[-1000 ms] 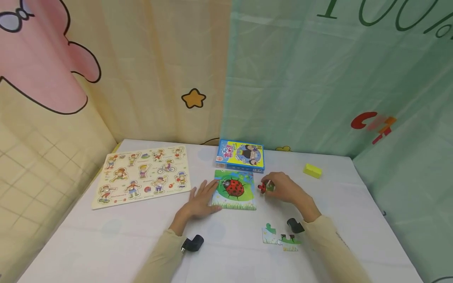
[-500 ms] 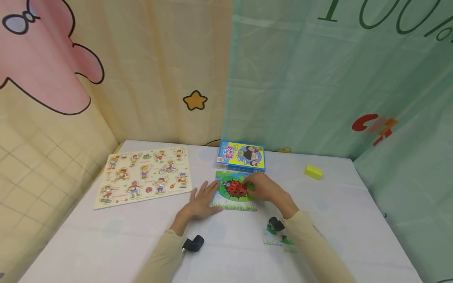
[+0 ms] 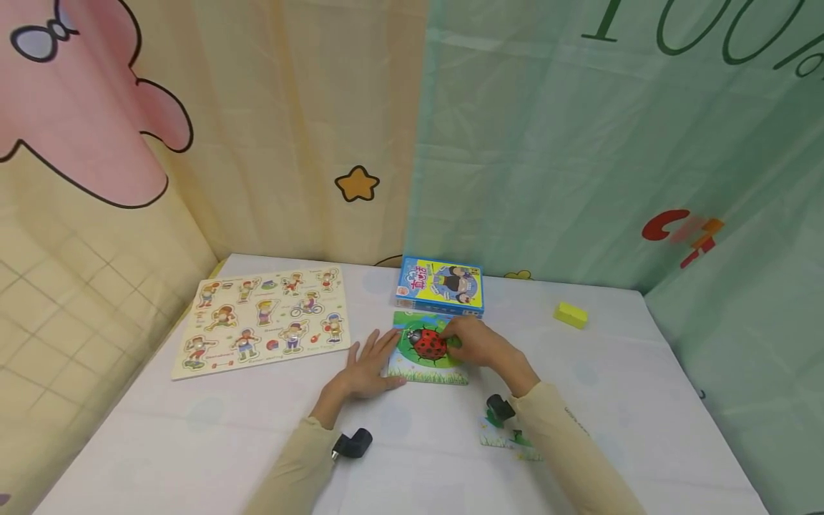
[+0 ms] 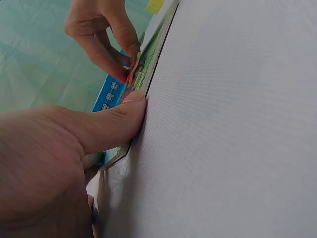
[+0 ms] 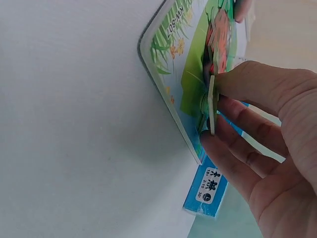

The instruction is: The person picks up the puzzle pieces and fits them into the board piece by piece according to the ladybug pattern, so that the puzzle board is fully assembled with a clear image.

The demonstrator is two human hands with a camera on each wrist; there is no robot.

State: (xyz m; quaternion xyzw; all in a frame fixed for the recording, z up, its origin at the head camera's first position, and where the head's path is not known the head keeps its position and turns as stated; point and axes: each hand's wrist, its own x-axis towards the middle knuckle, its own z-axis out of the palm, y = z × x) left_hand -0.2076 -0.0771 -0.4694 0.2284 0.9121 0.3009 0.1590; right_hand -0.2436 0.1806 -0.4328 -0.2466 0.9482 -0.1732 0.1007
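Observation:
A square ladybug jigsaw puzzle (image 3: 428,373) lies on the white table. At its left edge rests my left hand (image 3: 368,370), fingers spread and straight; in the left wrist view the thumb (image 4: 116,124) presses on the puzzle's border. My right hand (image 3: 483,347) is over the puzzle's right side and pinches a puzzle piece (image 5: 212,106) between thumb and fingers. The right wrist view shows that piece edge-on, tilted above the board. Its printed face is mostly hidden there. Loose puzzle pieces (image 3: 497,435) lie nearer the front, partly covered by the right wrist camera and sleeve.
A blue and yellow game box (image 3: 440,286) sits right behind the puzzle. To the left lies a wooden board with sports figures (image 3: 260,322). A yellow block (image 3: 570,315) stands at the back right. Curtains (image 3: 534,143) hang behind the table.
My right hand has moved left with the puzzle piece, from beside the puzzle to over its right side. Over the last half second it has barely shifted. The left hand stays put.

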